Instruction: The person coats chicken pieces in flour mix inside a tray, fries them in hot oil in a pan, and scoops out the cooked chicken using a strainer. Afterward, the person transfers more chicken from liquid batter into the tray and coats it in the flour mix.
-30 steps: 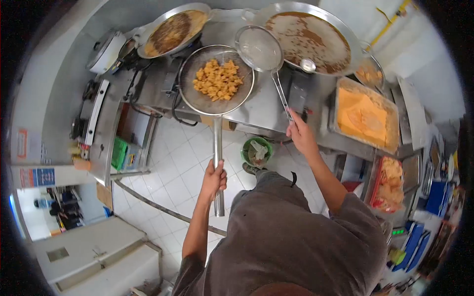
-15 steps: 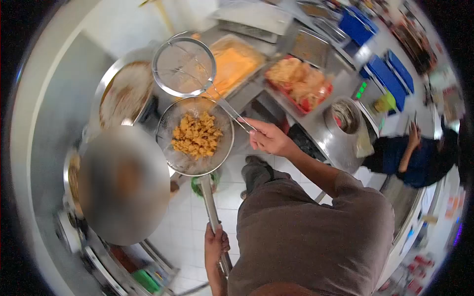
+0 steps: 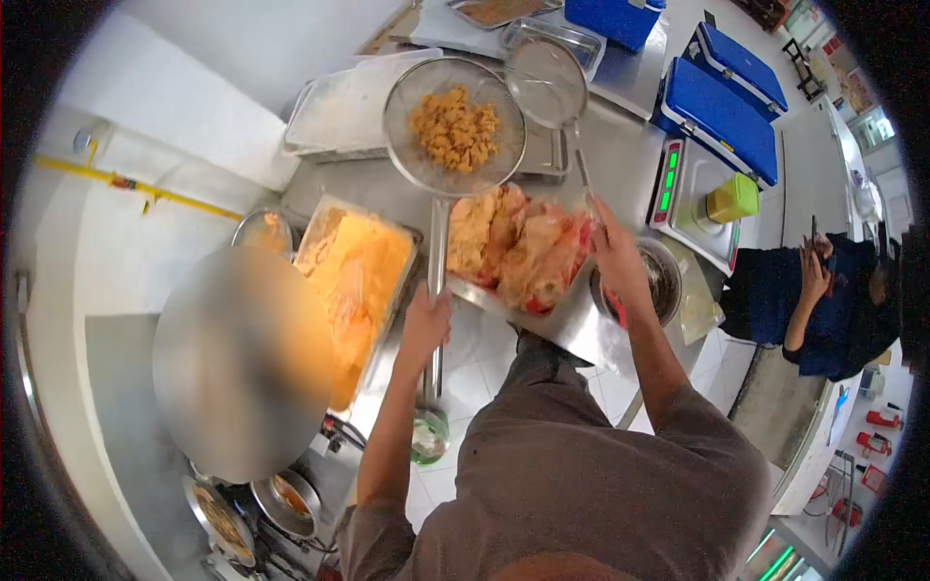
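My left hand (image 3: 423, 324) is closed around the long metal handle of a large round mesh strainer (image 3: 414, 160). Golden fried pieces (image 3: 455, 129) lie in that strainer, raised over the steel table. My right hand (image 3: 617, 254) grips the thin handle of a smaller strainer (image 3: 547, 82), whose mesh looks bare. The two rims are close together, the smaller at the right. Below them is a tray of raw, pale-pink meat, probably chicken (image 3: 523, 242). Beside my right hand stands a round metal pot (image 3: 664, 276), partly covered by my forearm.
A tray of orange powder (image 3: 358, 266) stands at left, partly behind a blurred oval patch. Right are a scale (image 3: 690, 198) with green digits, a yellow-green container (image 3: 733, 198) and blue coolers (image 3: 717, 111). A person in dark clothes (image 3: 833, 300) stands far right. Pans (image 3: 291, 499) sit lower left.
My view has turned right, from the wok side to the table. Both strainers have come over the table with me, the fried pieces still in the large one.
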`<state>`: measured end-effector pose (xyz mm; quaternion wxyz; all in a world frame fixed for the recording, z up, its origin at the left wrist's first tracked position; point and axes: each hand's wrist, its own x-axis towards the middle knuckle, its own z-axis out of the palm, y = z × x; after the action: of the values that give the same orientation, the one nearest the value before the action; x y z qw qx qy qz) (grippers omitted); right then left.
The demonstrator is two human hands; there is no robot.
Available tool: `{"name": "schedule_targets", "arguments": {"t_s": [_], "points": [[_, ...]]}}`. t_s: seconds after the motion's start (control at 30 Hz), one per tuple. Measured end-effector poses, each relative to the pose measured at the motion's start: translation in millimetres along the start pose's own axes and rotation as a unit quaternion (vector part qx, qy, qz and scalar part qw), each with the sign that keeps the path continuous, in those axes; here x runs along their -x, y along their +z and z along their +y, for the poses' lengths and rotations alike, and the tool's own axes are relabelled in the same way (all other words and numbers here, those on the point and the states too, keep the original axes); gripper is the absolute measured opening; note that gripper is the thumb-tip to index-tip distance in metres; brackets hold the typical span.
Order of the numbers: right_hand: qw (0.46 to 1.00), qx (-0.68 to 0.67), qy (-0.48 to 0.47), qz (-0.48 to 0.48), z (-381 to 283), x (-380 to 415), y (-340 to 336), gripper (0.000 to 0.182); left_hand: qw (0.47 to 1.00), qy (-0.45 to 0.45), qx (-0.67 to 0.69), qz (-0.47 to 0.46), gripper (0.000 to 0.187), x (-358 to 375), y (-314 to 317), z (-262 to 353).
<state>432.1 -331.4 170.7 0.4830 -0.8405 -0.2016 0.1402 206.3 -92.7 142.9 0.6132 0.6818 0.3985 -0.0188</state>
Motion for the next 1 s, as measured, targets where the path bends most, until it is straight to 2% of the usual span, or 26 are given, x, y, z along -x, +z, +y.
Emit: {"name": "schedule_targets", "arguments": {"t_s": [0.03,0.13,0.23,0.43,0.53,0.63,0.73,0.83,0.93,1.0], "points": [[0.997,0.075,-0.013,0.022,23,-24,1,0.049,0.996,0.008,-0.091,0.015,0.033,-38,8,9],[0.995,0.087,-0.014,0.049,82,-89,15,0.049,0.928,0.178,-0.31,0.105,0.048,-146,30,-12],[0.995,0.083,0.015,0.046,113,-125,28,0.049,0.939,0.127,-0.304,0.102,0.052,-176,50,5],[0.991,0.115,0.032,0.054,126,-129,44,0.048,0.928,0.122,-0.315,0.155,0.051,-182,69,18],[0.988,0.142,0.025,0.055,126,-127,51,0.048,0.91,0.189,-0.314,0.192,0.049,-188,70,15],[0.985,0.162,0.043,0.035,135,-128,58,0.047,0.934,0.153,-0.273,0.171,0.048,-180,66,27],[0.987,0.148,0.046,0.041,129,-122,52,0.047,0.924,0.186,-0.27,0.196,0.046,-165,55,34],[0.981,0.168,-0.033,0.087,137,-114,49,0.045,0.93,0.193,-0.244,0.198,0.046,-150,43,41],[1.0,0.005,0.017,0.017,126,-108,34,0.044,0.955,0.211,-0.147,0.149,0.045,-127,27,52],[0.99,-0.138,0.03,0.021,75,-87,31,0.044,0.98,0.147,-0.08,0.105,0.041,-115,11,39]]}}
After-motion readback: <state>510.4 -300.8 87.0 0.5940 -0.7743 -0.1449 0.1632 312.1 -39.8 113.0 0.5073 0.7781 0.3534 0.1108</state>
